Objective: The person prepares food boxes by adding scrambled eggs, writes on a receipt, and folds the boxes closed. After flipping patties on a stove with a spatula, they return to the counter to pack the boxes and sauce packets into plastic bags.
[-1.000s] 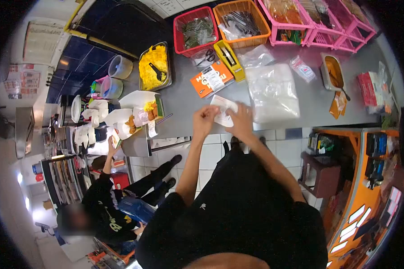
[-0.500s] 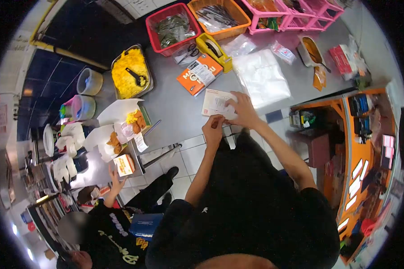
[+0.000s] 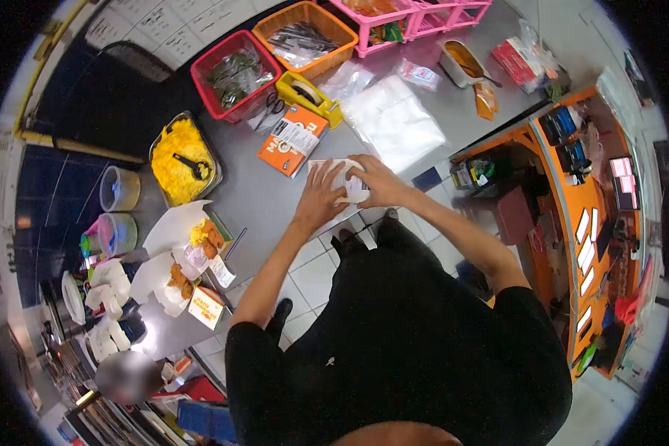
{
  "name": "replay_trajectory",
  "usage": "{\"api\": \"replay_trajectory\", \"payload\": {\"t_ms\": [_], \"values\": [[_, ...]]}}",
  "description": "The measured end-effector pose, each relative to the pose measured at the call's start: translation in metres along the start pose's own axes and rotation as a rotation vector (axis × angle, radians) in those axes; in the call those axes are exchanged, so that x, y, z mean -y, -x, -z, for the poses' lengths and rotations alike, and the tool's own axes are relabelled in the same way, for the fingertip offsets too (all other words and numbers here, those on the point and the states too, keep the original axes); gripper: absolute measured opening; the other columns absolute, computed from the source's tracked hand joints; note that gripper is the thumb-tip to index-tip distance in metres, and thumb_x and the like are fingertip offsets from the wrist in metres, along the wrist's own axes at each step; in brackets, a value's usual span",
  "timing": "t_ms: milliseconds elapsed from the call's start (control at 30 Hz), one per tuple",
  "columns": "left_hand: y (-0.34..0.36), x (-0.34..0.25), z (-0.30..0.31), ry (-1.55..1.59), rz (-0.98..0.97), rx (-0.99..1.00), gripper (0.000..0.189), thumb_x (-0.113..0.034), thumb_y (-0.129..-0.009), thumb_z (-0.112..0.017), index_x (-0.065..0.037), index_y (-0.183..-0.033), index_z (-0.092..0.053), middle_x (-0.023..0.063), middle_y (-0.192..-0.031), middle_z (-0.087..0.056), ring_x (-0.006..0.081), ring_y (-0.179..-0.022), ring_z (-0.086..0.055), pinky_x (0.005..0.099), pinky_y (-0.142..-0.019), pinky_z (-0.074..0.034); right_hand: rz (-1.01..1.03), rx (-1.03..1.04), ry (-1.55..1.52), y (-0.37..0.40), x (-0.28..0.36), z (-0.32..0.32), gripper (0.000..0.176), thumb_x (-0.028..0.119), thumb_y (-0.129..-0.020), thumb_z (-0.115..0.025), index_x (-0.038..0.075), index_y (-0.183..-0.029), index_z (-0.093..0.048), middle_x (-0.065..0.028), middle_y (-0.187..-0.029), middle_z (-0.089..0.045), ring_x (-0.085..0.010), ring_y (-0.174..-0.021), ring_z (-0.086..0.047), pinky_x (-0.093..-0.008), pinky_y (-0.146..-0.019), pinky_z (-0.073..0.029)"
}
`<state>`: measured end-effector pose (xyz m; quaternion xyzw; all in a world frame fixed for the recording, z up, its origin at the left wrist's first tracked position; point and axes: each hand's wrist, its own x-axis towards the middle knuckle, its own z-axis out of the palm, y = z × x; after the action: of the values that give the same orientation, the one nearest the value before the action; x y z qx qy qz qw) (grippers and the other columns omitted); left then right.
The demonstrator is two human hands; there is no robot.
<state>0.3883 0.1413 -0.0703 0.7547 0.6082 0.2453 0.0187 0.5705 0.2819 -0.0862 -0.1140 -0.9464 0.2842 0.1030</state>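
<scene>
A flat white box (image 3: 317,165) with faint print lies near the front edge of the steel counter, and a white label (image 3: 357,190) shows on it between my hands. My left hand (image 3: 321,195) rests over its left side, fingers spread across the top. From the right, my right hand (image 3: 379,182) reaches over the label with fingers curved and apart, touching its upper and right edges. My fingers cover much of the box. Just beyond lies an orange box (image 3: 284,157) with a printed slip on it. Right of that is a stack of clear plastic bags (image 3: 394,123).
A yellow tape dispenser (image 3: 316,104) and scissors (image 3: 273,104) lie behind. Red basket (image 3: 207,93), orange basket (image 3: 342,53) and pink rack (image 3: 364,36) line the back. Left are a tray of yellow rice (image 3: 169,163), open food boxes (image 3: 163,230) and a co-worker's blurred head (image 3: 128,377).
My left hand has gone from a pinch at the box's front edge to lying spread on top. The view has shifted, and the co-worker's hand has left the small box at left.
</scene>
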Motion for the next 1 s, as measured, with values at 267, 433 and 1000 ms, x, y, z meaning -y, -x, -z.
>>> {"api": "replay_trajectory", "payload": {"t_ms": [267,433,1000], "values": [[-0.041,0.011,-0.013,0.176,-0.107,0.289,0.045,-0.021,-0.054,-0.086,-0.006,-0.088,-0.059,0.0252,-0.145,-0.037,0.0445,-0.130,-0.038,0.0531,-0.108,-0.032,-0.007,-0.049,-0.187,0.007,-0.023,-0.030,0.075,0.027,-0.054,-0.089,0.006,-0.115,-0.051,-0.0233,-0.141,-0.040,-0.0429,-0.133,-0.034,-0.0508,-0.111,-0.029],[-0.052,-0.037,-0.019,-0.137,0.220,0.540,0.102,-0.038,-0.063,-0.082,-0.010,-0.146,-0.030,0.0266,-0.140,-0.037,0.0450,-0.122,-0.042,0.0536,-0.101,-0.035,-0.086,-0.263,-0.071,0.053,-0.005,0.011,0.085,0.040,-0.066,-0.083,0.010,-0.135,-0.043,-0.0234,-0.146,-0.035,-0.0433,-0.136,-0.031,-0.0515,-0.114,-0.024],[-0.232,-0.127,-0.043,0.066,0.411,0.351,0.128,-0.014,-0.051,-0.083,0.002,-0.151,-0.004,0.0269,-0.149,-0.026,0.0420,-0.137,-0.025,0.0464,-0.119,-0.014,-1.262,-1.275,0.255,0.567,-0.252,0.274,0.023,0.015,-0.084,-0.064,0.002,-0.104,-0.062,-0.0202,-0.098,-0.063,-0.0369,-0.087,-0.064,-0.0422,-0.078,-0.051]]}}
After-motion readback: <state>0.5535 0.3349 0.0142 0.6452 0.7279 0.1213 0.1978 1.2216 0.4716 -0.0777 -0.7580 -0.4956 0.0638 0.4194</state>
